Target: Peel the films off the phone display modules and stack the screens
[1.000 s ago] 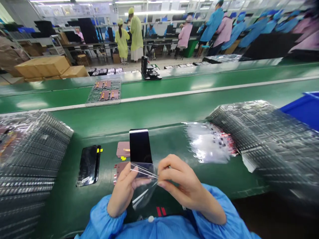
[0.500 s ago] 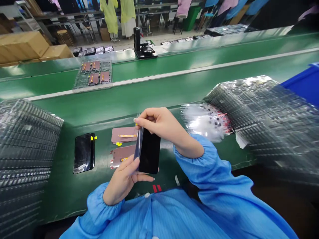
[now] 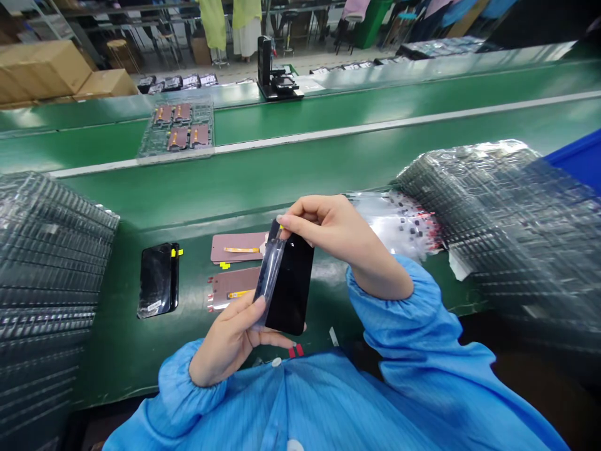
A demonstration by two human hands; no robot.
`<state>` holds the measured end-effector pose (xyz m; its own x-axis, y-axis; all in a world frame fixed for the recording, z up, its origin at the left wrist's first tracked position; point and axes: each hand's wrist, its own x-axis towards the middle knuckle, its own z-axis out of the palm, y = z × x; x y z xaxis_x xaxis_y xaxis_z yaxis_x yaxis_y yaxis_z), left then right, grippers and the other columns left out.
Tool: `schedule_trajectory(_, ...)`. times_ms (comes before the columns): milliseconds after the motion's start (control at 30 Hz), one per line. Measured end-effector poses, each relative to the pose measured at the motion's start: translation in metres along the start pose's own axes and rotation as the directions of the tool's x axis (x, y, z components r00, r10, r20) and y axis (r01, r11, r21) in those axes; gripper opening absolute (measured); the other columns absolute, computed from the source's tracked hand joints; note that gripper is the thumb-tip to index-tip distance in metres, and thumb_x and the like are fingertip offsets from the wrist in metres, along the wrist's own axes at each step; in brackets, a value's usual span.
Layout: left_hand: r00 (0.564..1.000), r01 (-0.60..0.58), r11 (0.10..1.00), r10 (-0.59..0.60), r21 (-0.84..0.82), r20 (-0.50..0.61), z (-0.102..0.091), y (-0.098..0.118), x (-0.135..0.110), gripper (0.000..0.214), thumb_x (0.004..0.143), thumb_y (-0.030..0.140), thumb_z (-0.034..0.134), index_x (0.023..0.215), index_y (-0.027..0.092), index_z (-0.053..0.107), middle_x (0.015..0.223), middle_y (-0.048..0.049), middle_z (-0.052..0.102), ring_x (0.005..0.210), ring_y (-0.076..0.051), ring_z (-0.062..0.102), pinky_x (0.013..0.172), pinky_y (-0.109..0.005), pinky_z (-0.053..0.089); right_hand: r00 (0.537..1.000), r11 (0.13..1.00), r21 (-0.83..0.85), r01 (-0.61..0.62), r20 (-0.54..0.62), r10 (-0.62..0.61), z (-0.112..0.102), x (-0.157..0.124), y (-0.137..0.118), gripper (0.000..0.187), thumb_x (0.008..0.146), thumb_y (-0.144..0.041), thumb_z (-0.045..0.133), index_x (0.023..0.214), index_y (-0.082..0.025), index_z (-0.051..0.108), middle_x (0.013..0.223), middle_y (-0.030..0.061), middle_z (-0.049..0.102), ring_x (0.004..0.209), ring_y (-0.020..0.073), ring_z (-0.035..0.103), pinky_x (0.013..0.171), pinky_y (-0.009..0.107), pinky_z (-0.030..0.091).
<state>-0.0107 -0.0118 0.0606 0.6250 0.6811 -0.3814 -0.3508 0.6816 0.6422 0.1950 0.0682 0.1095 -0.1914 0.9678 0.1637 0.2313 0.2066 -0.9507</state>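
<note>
A black phone screen (image 3: 295,285) is held up in front of me, tilted. My left hand (image 3: 228,341) grips its lower left edge, thumb on top and fingers underneath. Along the left side of the screen, a clear protective film (image 3: 271,266) stands partly lifted. My right hand (image 3: 335,228) pinches the film near its top, at a small yellow tab. Behind the screen lie two pinkish-brown panels with orange flex cables: an upper panel (image 3: 239,241) and a lower panel (image 3: 230,283). Dark phone screens (image 3: 157,279) with a yellow tab rest to the left.
Stacks of clear plastic trays rise at left (image 3: 47,263) and right (image 3: 498,213). Clear film pieces (image 3: 394,225) lie beside the right stack. Beyond runs a green conveyor (image 3: 328,166) with a tray of panels (image 3: 181,128). A blue bin (image 3: 580,160) stands far right.
My right hand has moved right and slightly up, and more of the clear film shows lifted along the screen's left side. The screen has shifted slightly right and tilted more.
</note>
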Motion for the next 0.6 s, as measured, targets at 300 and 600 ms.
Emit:
schedule_trajectory(300, 0.999, -0.025, 0.999, 0.026, 0.042, -0.023, -0.001, -0.001, -0.001, 0.027, 0.097, 0.027, 0.052, 0.116, 0.015, 0.067, 0.102, -0.0116, 0.076, 0.094, -0.027, 0.073, 0.078, -0.037, 0.062, 0.993, 0.986, -0.117, 0.116, 0.034, -0.113, -0.009, -0.009, -0.001, 0.023, 0.09, -0.033, 0.063, 0.074, -0.017, 0.067, 0.067, 0.0008, 0.065, 0.058, 0.0122, 0.055, 0.051, 0.025, 0.041)
schedule_trajectory(600, 0.963, -0.078, 0.974, 0.128, 0.211, -0.235, 0.001, -0.005, 0.003, 0.032, 0.084, 0.032, 0.071, 0.111, 0.018, 0.061, 0.098, -0.007, 0.07, 0.084, -0.024, 0.07, 0.061, -0.034, 0.063, 0.745, 0.699, -0.291, 0.653, 0.408, -0.527, 0.009, -0.038, -0.009, 0.014, 0.092, -0.017, 0.054, 0.082, -0.02, 0.063, 0.103, 0.0069, 0.074, 0.082, 0.0202, 0.059, 0.072, 0.038, 0.043)
